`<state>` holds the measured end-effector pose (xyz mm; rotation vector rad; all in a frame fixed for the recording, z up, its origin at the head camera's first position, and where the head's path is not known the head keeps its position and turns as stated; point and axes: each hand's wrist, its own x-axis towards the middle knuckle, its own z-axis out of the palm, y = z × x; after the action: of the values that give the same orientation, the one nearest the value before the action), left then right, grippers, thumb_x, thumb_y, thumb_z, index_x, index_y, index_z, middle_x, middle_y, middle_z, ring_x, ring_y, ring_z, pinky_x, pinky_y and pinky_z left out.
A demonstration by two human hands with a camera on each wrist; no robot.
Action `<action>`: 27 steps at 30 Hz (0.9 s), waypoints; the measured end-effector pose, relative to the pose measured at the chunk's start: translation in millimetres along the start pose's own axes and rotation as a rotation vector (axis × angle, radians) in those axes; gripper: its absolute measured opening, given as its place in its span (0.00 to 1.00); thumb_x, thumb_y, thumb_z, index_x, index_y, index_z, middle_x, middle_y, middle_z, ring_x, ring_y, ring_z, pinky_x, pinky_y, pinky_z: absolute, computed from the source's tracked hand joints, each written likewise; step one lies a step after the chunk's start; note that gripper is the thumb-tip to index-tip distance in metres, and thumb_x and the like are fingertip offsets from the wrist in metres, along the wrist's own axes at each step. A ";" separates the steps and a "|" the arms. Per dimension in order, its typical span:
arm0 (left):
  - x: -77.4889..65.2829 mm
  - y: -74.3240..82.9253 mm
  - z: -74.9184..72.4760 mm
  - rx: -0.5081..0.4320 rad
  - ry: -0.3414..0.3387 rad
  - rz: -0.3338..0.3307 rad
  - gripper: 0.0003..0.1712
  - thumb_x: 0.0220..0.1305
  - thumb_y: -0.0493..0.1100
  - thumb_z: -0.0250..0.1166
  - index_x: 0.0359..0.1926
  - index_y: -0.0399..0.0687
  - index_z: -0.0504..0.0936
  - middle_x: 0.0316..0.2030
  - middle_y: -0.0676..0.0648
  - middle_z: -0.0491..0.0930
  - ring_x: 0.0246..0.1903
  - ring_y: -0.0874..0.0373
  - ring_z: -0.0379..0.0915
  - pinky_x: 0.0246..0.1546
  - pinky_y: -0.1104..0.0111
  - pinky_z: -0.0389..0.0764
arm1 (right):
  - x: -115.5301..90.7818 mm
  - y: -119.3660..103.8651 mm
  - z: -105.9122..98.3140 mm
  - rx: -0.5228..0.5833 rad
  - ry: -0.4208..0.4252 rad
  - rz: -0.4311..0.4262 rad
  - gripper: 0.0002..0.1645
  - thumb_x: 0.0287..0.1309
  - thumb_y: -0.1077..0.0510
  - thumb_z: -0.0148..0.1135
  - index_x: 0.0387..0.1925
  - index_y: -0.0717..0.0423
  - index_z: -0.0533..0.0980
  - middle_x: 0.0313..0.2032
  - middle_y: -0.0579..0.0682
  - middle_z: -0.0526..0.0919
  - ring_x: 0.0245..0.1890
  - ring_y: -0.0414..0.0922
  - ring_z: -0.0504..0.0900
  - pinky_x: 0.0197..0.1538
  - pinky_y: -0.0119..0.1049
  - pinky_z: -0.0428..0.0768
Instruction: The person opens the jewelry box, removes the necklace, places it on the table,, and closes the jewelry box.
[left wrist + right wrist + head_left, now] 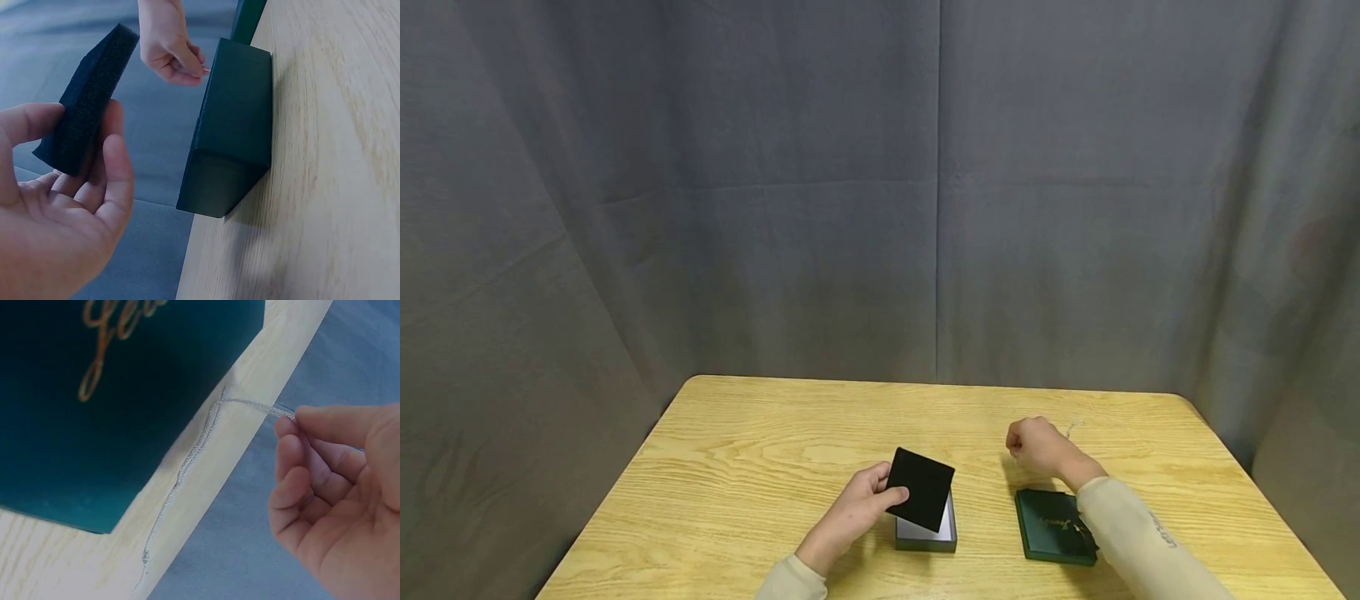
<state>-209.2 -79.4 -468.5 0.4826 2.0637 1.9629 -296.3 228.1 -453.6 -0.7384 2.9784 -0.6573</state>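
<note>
My left hand holds a square black foam pad between thumb and fingers. The left wrist view shows the pad tilted, its porous edge facing the camera. Under it stands an open green box base with a pale inside, partly hidden by the pad. My right hand is beyond the green lid, above the table. In the right wrist view its thumb and forefinger pinch one end of a thin silver chain, which trails down onto the table beside the lid.
The lid bears gold lettering and a dark bow at its right side. All this is on a light wooden table. Grey curtains hang behind the table and at its sides.
</note>
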 end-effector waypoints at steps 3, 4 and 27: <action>-0.1 -0.3 0.3 0.005 -0.005 -0.005 0.17 0.64 0.37 0.57 0.52 0.33 0.74 0.42 0.41 0.82 0.40 0.56 0.80 0.51 0.64 0.73 | 1.6 -1.1 -0.6 -0.018 -0.005 -0.020 0.04 0.48 0.70 0.61 0.28 0.63 0.79 0.27 0.52 0.81 0.28 0.46 0.79 0.32 0.41 0.79; 0.0 -0.7 0.4 0.008 -0.007 -0.004 0.17 0.64 0.37 0.57 0.52 0.33 0.74 0.42 0.41 0.82 0.40 0.56 0.80 0.51 0.63 0.73 | 2.2 -1.3 -0.8 -0.024 -0.005 -0.028 0.04 0.47 0.70 0.62 0.27 0.62 0.79 0.26 0.53 0.81 0.27 0.46 0.79 0.32 0.41 0.79; 1.6 -4.0 3.6 0.010 -0.022 -0.016 0.18 0.65 0.35 0.58 0.54 0.33 0.73 0.44 0.38 0.81 0.40 0.52 0.80 0.46 0.63 0.77 | 5.1 -7.3 -1.2 -0.026 -0.096 -0.116 0.04 0.51 0.70 0.65 0.29 0.61 0.79 0.28 0.48 0.80 0.29 0.44 0.79 0.33 0.38 0.78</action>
<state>-209.5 -75.6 -472.6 0.4864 2.0587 1.9309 -297.7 220.4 -449.2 -0.9220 2.8797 -0.5708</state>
